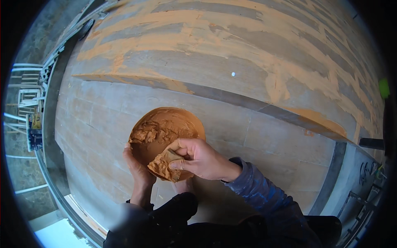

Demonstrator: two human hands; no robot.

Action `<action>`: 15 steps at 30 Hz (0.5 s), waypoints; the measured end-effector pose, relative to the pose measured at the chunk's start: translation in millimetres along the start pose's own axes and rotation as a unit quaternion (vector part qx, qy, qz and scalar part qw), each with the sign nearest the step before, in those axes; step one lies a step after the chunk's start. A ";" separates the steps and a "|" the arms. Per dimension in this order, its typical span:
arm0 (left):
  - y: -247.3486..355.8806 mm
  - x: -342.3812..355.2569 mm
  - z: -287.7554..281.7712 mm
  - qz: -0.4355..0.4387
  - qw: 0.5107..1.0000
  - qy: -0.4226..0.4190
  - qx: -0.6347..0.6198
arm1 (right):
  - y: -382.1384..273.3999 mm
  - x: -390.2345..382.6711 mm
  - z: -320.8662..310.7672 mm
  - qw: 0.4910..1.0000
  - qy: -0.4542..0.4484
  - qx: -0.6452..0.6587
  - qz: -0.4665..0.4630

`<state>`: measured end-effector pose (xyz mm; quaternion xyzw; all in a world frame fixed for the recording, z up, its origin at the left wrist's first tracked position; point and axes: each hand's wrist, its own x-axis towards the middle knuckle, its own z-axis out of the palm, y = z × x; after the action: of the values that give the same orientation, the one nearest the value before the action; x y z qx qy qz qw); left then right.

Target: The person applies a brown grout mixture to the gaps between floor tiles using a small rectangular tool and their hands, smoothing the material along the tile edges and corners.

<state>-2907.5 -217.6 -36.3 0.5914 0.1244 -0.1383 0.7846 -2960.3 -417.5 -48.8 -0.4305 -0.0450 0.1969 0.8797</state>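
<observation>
A round bowl [202,126] holds thick orange-brown paste [151,132], heaped in lumps toward its far left side. My left hand [141,169] grips the bowl's near left rim, fingers curled round the outside. Over the bowl's near right part, my right hand [200,159] pinches a small flat spreader [175,155] between thumb and fingers. A lump of the paste [162,167] clings to the spreader's end. Dried paste marks my right fingers and thumb. The spreader's full shape is hidden by my fingers and the paste.
Grey-brown wood-look tiles [231,124] lie beneath me. Ahead, a step edge [244,100] borders a tiled surface streaked with orange paste [277,84], bearing a small white spot [233,74]. White railings [29,99] stand beyond the left ledge. Dark metal bars [359,215] are at lower right.
</observation>
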 end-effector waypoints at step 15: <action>-165.9 158.4 266.6 0.021 0.998 -0.002 0.052 | 53.1 -169.1 -303.3 0.609 0.717 -0.003 -0.340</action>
<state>-2812.1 -528.8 -169.5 0.6335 0.1032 -0.1294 0.7558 -3056.5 -677.7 -264.3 -0.3908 0.4558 -0.4880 0.6335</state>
